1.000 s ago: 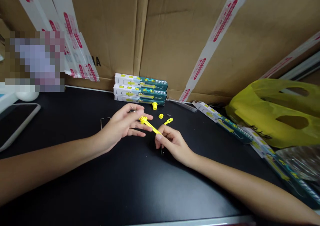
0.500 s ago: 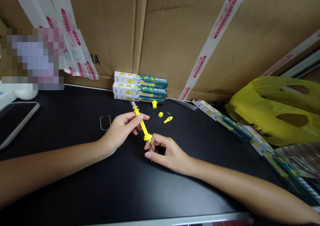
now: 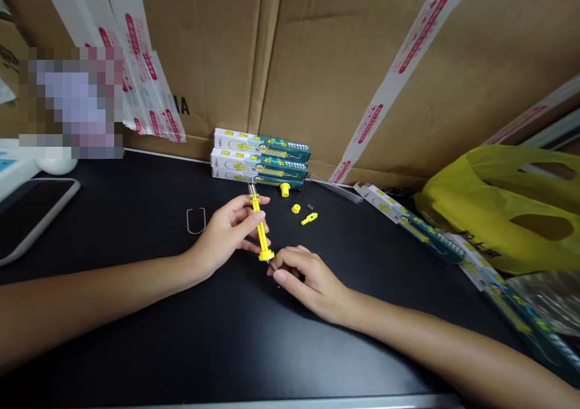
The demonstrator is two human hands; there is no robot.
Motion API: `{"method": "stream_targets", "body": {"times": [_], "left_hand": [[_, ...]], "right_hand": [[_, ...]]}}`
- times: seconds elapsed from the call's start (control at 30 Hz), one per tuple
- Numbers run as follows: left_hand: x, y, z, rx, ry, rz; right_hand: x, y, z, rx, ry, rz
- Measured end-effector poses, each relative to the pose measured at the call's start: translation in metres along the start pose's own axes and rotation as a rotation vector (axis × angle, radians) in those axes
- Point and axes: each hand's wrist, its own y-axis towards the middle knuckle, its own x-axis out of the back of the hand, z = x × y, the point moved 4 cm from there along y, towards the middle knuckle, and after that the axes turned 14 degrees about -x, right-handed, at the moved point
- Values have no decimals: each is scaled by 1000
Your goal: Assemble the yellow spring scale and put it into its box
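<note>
My left hand point(image 3: 229, 232) pinches a slim yellow rod-shaped tool point(image 3: 260, 228) near its upper half, holding it almost upright over the black table point(image 3: 136, 312). A short metal tip sticks out of its far end. My right hand point(image 3: 308, 279) is closed round the tool's lower end, just below its yellow flange, fingers pinched on something small I cannot make out. Three small loose yellow parts point(image 3: 295, 208) and a tiny spring point(image 3: 310, 206) lie just beyond the hands.
Three stacked teal-and-white boxes point(image 3: 260, 166) stand against the cardboard wall point(image 3: 317, 64). More such boxes point(image 3: 408, 222) run along the right beside a yellow plastic bag point(image 3: 502, 209). A bent wire clip point(image 3: 196, 220) lies left of my hand; a tablet point(image 3: 27, 218) sits far left.
The yellow tool was flipped end over end, then swung from slanted to nearly upright. My right hand shifted from its far end to the lower flange end, nearer to me.
</note>
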Motion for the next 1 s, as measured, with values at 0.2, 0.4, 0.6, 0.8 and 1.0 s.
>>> {"method": "stream_targets", "body": {"times": [0.2,0.4,0.6,0.8,1.0], "left_hand": [[-7,-6,9,50,61,150],[-9,-11,17,40,105,225],[-11,-12,17,7,94,248],[-11,-11,15,-34,98,234],[-10,-9,15,-52,61,241]], "right_hand": [[20,10,-22,-98,136,-181],[49,25,-50,-108,103,-433],[79,39,-79,-136,-4,-633],[79,44,-87,-129,-86,-582],[71,44,-77,-29,-296,-518]]}}
